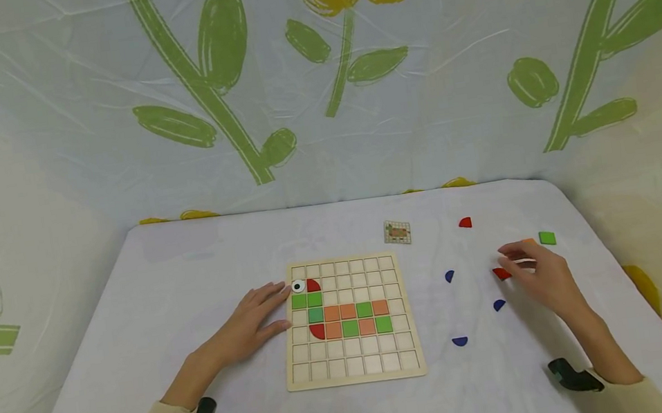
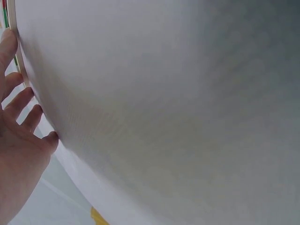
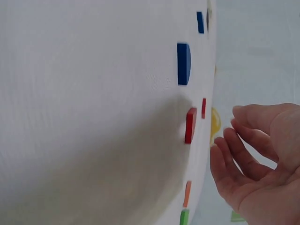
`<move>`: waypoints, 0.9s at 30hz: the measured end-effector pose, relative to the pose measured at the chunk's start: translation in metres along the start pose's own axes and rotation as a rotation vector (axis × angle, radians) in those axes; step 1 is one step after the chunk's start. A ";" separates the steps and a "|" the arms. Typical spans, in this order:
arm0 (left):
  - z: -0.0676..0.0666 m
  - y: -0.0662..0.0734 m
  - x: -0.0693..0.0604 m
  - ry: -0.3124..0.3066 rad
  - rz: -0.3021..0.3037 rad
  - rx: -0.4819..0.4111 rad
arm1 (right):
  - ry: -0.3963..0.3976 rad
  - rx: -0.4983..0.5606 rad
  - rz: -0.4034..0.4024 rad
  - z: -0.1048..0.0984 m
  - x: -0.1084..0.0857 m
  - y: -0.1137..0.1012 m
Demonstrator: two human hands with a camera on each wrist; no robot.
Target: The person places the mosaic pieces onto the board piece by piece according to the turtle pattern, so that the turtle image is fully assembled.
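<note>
Two bare hands, one per side of a wooden grid board (image 1: 356,346). L hand (image 1: 255,321) lies at board's left edge, fingers & thumb spread wide, tips against the rim, holding nada. R hand (image 1: 544,279) hangs well to the right of board, fingers loosely curved w/ a small gap to the thumb, nothing in its grip. Closest to it: red piece (image 1: 502,273), btwn board & hand; R wrist view has it on the cloth, apart from the fingers.

Fourteen tiles sit in the board's squares. Far-left part of board: eye tile (image 1: 298,286) next to a red quarter-round (image 1: 313,285), then two green tiles (image 1: 299,301) one row nearer, a teal tile (image 1: 316,315) & another red quarter-round (image 1: 317,332). Across board's middle, two rows w/ orange tiles (image 1: 348,312) & more green ones.

Right of board, approx. near to far side: three blue half-rounds (image 1: 460,341), the closest by board's near right corner. Past R hand, further from board: orange piece (image 1: 529,241), partly hidden, & green square (image 1: 547,238). Beyond board's far right corner: small pic card (image 1: 397,232); red wedge (image 1: 465,222) right of that. White cloth (image 1: 257,411) under board; leaf-print fabric (image 1: 428,82) behind it.
</note>
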State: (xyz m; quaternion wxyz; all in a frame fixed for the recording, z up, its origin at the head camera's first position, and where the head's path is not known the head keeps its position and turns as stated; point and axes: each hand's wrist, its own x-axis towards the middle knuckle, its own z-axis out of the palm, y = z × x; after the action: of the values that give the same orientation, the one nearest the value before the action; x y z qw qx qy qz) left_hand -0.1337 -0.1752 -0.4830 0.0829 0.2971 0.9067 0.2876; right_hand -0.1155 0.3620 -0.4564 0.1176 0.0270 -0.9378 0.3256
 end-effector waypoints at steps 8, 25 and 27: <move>0.000 0.000 0.000 0.003 0.013 -0.011 | 0.018 -0.005 0.061 -0.008 0.004 0.022; 0.001 -0.003 0.000 0.009 0.015 -0.001 | -0.017 -0.032 0.286 -0.030 0.020 0.063; 0.001 -0.004 0.000 0.009 0.016 -0.005 | -0.018 -0.027 0.284 -0.032 0.021 0.068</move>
State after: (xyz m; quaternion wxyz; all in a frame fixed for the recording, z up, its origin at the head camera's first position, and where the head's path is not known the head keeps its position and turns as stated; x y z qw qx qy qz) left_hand -0.1349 -0.1771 -0.4861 0.0769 0.3030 0.9040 0.2918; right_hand -0.1381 0.4352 -0.4680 0.0623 -0.1050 -0.9375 0.3259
